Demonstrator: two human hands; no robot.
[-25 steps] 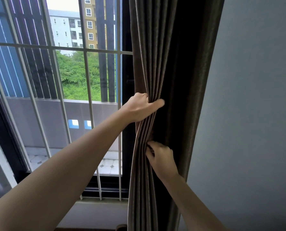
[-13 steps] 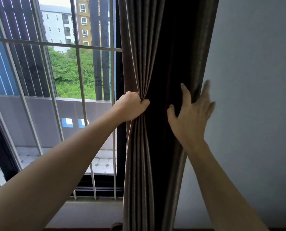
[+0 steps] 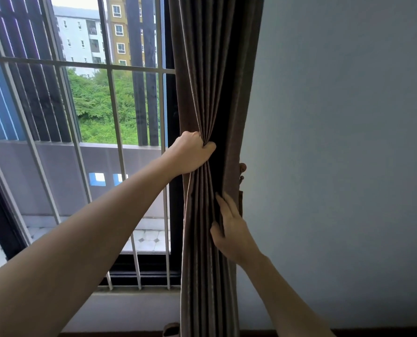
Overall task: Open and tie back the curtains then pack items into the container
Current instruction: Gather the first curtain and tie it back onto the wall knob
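Left hand (image 3: 191,153) still bunching curtain (image 3: 210,81); right hand (image 3: 230,227) dropped lower.

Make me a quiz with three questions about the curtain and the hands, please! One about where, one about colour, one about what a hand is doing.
1. Where is the bunched curtain?
A. At the right edge of the window, beside the wall
B. Spread across the whole window
C. Lying on the floor

2. What colour is the curtain?
A. White
B. Brown
C. Red

3. What is the left hand doing?
A. Hanging free
B. Pressing on the glass
C. Gripping the gathered folds

Answers:
1. A, the fabric hangs gathered between the window bars and the wall.
2. B, the folds look dark brown.
3. C, its fingers curl round the bunch, while the right hand touches the folds lower down.
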